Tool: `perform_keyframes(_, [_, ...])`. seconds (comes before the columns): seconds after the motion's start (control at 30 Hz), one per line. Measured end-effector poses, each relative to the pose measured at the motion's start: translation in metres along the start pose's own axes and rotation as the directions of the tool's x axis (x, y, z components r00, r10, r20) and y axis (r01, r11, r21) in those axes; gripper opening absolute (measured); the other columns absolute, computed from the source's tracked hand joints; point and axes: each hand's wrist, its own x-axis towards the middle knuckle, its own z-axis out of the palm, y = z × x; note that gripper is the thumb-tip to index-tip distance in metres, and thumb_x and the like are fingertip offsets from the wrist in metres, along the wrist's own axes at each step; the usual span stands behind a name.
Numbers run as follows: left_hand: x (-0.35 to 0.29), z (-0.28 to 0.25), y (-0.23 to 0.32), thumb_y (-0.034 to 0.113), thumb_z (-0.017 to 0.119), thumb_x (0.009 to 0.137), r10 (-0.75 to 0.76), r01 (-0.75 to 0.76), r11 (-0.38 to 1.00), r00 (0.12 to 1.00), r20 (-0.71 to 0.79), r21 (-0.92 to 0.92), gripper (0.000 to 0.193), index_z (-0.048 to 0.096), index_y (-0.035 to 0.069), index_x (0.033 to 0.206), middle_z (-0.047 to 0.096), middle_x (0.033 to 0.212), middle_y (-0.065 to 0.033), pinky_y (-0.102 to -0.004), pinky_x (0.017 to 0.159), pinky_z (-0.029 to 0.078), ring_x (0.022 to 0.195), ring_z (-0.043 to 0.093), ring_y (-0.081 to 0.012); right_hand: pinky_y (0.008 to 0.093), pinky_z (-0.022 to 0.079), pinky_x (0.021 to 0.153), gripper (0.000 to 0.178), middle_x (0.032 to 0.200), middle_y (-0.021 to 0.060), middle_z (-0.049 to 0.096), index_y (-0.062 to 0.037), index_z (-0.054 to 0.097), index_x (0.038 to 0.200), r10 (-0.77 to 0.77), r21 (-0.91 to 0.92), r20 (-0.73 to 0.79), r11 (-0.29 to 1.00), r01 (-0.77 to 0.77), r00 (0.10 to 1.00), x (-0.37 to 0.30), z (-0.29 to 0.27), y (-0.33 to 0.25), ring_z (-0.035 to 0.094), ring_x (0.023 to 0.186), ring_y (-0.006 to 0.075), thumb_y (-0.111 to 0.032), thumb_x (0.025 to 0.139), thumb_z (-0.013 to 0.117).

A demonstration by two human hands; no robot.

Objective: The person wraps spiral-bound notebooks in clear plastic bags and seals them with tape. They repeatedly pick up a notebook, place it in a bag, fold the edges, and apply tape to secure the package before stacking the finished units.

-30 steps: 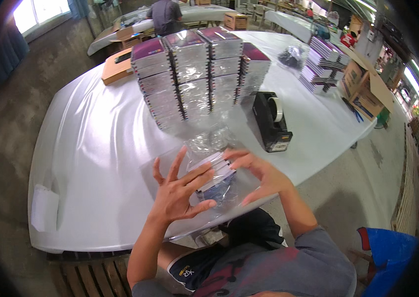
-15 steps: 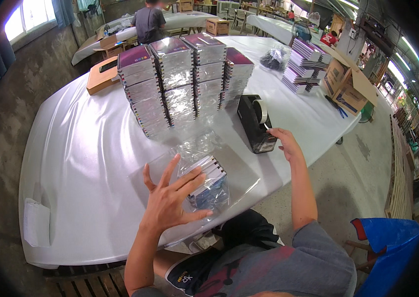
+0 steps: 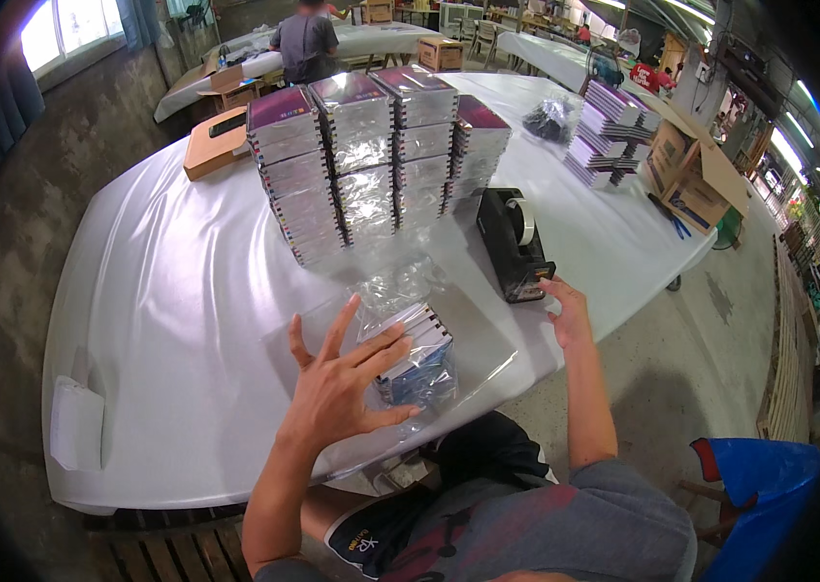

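Observation:
My left hand [image 3: 330, 396] is spread over a bundle of spiral-bound booklets [image 3: 426, 357] in clear plastic wrap near the table's front edge. Its fingertips rest on the bundle's top and the thumb lies along the near side. Beyond the bundle spreads a loose flap of clear film [image 3: 400, 281]. My right hand [image 3: 571, 314] is at the near end of a black tape dispenser [image 3: 502, 242], thumb and forefinger pinched by the cutter on the end of the clear tape. A pale tape roll [image 3: 524, 223] sits in the dispenser.
Tall stacks of plastic-wrapped booklets [image 3: 361, 160] stand beyond the bundle. Farther right are a crisscross booklet pile [image 3: 609, 136], an open carton [image 3: 686, 165] and blue-handled pliers [image 3: 676, 223]. A shallow brown box with a phone [image 3: 211, 150] lies back left; a white block [image 3: 77, 424] is front left.
My right hand has moved down from near the tape roll to the dispenser's cutter end, drawing the tape with it. My left hand stays on the bundle. The whole view has shifted slightly.

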Motion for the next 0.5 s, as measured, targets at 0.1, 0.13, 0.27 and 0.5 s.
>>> perform_keyframes(0.1, [0.001,0.0,0.0,0.065,0.072,0.06,0.005,-0.005,1.0,1.0,0.015,0.007,0.072,0.063,0.025,0.119,0.056,0.129,0.0084,-0.0596,0.107,-0.014,0.141,0.019,-0.0264,0.058,0.025,0.096,0.016,0.125,0.0038,0.054,-0.0121,0.072,0.087,-0.669,-0.939,-0.156,0.329,0.101,0.727,-0.011,0.007,0.006,0.038,0.124,0.0265,-0.024,0.076,0.07])
perform_keyframes(0.13, [-0.001,-0.003,0.0,0.065,0.072,0.059,0.002,-0.002,1.0,0.999,0.035,0.007,0.072,0.063,0.026,0.119,0.055,0.13,0.0086,-0.0595,0.107,-0.014,0.141,0.018,-0.0266,0.0556,0.026,0.095,0.012,0.117,0.0037,0.058,-0.0124,0.072,0.085,-0.743,-0.958,-0.1,0.251,0.136,0.662,-0.017,0.008,0.004,0.042,0.12,0.0262,-0.021,0.078,0.069])
perform_keyframes(0.27, [0.002,-0.006,-0.003,0.063,0.073,0.058,0.031,-0.03,0.999,0.996,0.085,-0.011,0.074,0.058,0.032,0.124,0.052,0.134,0.0096,-0.0606,0.105,-0.016,0.141,0.016,-0.0269,0.0316,0.043,0.07,0.014,0.074,0.0021,0.066,-0.0122,0.071,0.093,-0.715,-0.769,0.112,0.378,0.516,0.691,-0.029,0.006,-0.03,0.061,0.075,0.0141,-0.009,0.082,0.064])
perform_keyframes(0.5, [-0.005,-0.012,-0.007,0.061,0.078,0.051,0.054,-0.051,0.999,0.982,0.182,-0.018,0.084,0.05,0.046,0.128,0.042,0.143,0.0096,-0.0623,0.104,-0.017,0.142,0.005,-0.0346,0.0219,0.037,0.043,0.069,0.072,0.0059,0.066,-0.0106,0.038,0.14,0.018,-0.292,0.851,0.846,0.445,0.525,-0.083,0.128,-0.112,0.05,0.049,0.0069,-0.006,0.077,0.067])
